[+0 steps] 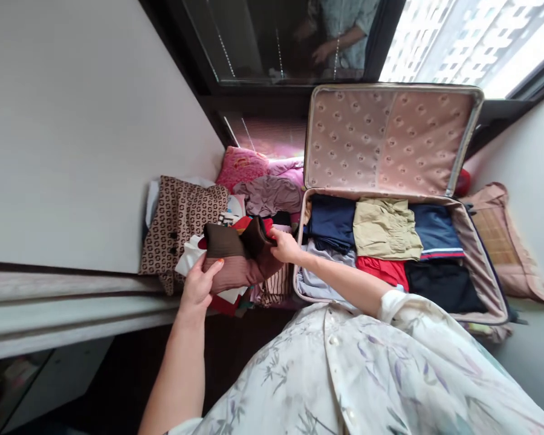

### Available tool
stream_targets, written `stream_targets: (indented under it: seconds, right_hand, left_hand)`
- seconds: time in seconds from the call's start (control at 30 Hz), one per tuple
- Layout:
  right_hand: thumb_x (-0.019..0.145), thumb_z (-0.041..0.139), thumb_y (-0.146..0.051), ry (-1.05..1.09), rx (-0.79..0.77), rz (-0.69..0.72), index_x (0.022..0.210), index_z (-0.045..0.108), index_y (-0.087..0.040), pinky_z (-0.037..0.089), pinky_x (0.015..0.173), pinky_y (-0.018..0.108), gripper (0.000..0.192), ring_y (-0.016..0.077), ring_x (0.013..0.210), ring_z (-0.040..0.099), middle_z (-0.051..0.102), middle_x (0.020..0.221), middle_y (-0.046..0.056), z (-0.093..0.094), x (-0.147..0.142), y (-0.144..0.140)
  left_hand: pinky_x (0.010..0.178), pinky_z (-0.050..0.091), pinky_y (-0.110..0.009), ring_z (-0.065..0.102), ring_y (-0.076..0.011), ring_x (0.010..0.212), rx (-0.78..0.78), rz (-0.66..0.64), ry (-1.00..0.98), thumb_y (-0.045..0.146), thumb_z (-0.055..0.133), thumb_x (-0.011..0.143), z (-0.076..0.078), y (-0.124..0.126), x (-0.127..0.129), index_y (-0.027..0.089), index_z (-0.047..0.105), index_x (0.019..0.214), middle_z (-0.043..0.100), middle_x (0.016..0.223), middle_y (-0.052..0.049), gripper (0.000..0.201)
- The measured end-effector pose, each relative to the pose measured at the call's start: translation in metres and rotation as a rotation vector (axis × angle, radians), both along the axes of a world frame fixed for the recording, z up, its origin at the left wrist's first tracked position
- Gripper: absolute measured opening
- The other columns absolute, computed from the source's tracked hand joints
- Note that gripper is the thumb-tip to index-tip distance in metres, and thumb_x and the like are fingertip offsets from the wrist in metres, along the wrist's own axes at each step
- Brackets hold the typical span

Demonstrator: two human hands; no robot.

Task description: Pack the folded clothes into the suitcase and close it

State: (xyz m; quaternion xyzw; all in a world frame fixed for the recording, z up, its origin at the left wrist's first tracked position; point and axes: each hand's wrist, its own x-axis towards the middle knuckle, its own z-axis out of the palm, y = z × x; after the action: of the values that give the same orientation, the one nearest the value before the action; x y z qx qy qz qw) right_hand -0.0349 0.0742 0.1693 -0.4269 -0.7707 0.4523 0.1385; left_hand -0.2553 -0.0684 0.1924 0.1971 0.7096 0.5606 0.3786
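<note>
Step in hand, by the look of it: folding brown garment (236, 260) over clothes pile (236, 205) beside open suitcase (476, 266); L hand (198, 284) and R hand (284, 246) both pinch its edges w/ fingers closed; next move prob. calls for square fold, then free slot in case.

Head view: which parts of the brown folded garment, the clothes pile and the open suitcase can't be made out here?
- Brown folded garment: its near edge is covered by the left hand, its far corner by the right hand.
- Mixed clothes pile: lower layers are buried under the top pieces.
- Open pink suitcase: its near rim is hidden by the floral sleeve; lower layers are covered by folded clothes.
</note>
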Motion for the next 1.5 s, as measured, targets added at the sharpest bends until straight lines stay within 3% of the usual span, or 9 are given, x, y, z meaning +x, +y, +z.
stream_targets:
  seconds: [0.2,0.33,0.47,0.7,0.83,0.97,1.13,1.3,1.5]
  right_hand:
    - [0.072,0.062,-0.025,0.463,-0.029,-0.171,0.097,0.054,-0.022,0.047,0.083,0.030,0.027,0.0162,0.086,0.055,0.062,0.091,-0.002,0.014,0.134,0.005]
    - [0.079,0.067,-0.033,0.421,-0.122,-0.321,0.099,0.052,-0.024,0.047,0.082,0.030,0.027,0.0164,0.088,0.057,0.063,0.094,-0.001,-0.013,0.236,-0.029]
    - [0.075,0.064,-0.035,0.107,-0.149,-0.390,0.090,0.050,-0.023,0.048,0.075,0.030,0.023,0.0164,0.079,0.054,0.060,0.083,-0.002,-0.077,0.299,-0.068]
    - [0.075,0.055,-0.023,-0.276,-0.101,-0.396,0.120,0.058,-0.013,0.052,0.080,0.038,0.046,0.0246,0.086,0.064,0.069,0.099,0.013,-0.120,0.319,-0.084]
    - [0.091,0.054,-0.031,-0.542,0.361,-0.255,0.158,0.038,-0.015,0.049,0.097,0.053,0.071,0.0401,0.127,0.056,0.055,0.145,0.027,-0.100,0.312,-0.095]
    - [0.088,0.065,-0.036,-0.596,0.620,0.045,0.160,0.039,-0.039,0.040,0.110,0.060,0.077,0.0444,0.155,0.024,0.020,0.174,0.010,-0.109,0.305,-0.096]
    - [0.091,0.060,-0.054,-0.699,0.619,0.125,0.158,0.045,-0.035,0.041,0.109,0.064,0.071,0.0482,0.156,0.018,0.017,0.175,0.012,-0.153,0.312,-0.084]
    - [0.095,0.053,-0.055,-0.745,0.618,0.142,0.158,0.044,-0.036,0.044,0.107,0.064,0.067,0.0469,0.155,0.022,0.020,0.174,0.012,-0.158,0.321,-0.083]
    - [0.098,0.042,-0.050,-0.800,0.515,0.028,0.158,0.045,-0.033,0.045,0.104,0.064,0.062,0.0435,0.153,0.027,0.028,0.170,0.014,-0.136,0.313,-0.092]
  left_hand:
    - [0.096,0.060,-0.042,0.074,-0.0272,0.104,0.163,-0.234,-0.124,0.041,0.090,0.062,0.026,0.027,0.089,0.020,0.069,0.122,0.077,0.116,-0.008,0.067]
    - [0.100,0.058,-0.042,0.072,-0.0271,0.109,0.144,-0.483,-0.153,0.038,0.081,0.076,-0.012,0.039,0.160,0.020,0.068,0.124,0.076,0.120,-0.009,0.053]
    - [0.104,0.053,-0.044,0.071,-0.0297,0.113,-0.267,-0.814,0.359,0.017,0.066,0.089,-0.062,0.042,0.214,0.017,0.066,0.127,0.075,0.117,-0.016,0.038]
    - [0.101,0.052,-0.044,0.063,-0.0356,0.126,-0.552,-1.088,1.140,0.002,0.035,0.097,-0.074,0.038,0.249,0.006,0.037,0.158,0.061,0.134,-0.031,0.061]
    - [0.121,0.032,-0.059,0.028,-0.0442,0.154,-0.235,-1.270,1.325,0.019,0.070,0.090,-0.083,0.033,0.249,0.027,0.029,0.165,0.025,0.170,-0.020,0.085]
    - [0.122,0.016,-0.071,0.000,-0.0530,0.157,-0.279,-1.460,1.239,0.043,0.094,0.068,-0.116,0.041,0.245,0.032,0.020,0.167,-0.001,0.175,-0.019,0.124]
    - [0.121,0.015,-0.073,-0.002,-0.0564,0.155,-0.460,-1.469,1.106,0.052,0.093,0.066,-0.141,0.052,0.240,0.032,0.020,0.167,-0.011,0.174,-0.018,0.126]
    - [0.119,0.023,-0.072,0.012,-0.0512,0.157,-0.235,-1.360,1.031,0.051,0.088,0.073,-0.118,0.037,0.238,0.026,0.041,0.160,0.012,0.173,-0.021,0.102]
    - [0.121,0.038,-0.050,0.046,-0.0295,0.144,0.223,-0.509,0.904,0.033,0.069,0.092,-0.080,0.008,0.152,0.024,0.062,0.137,0.051,0.151,-0.015,0.047]
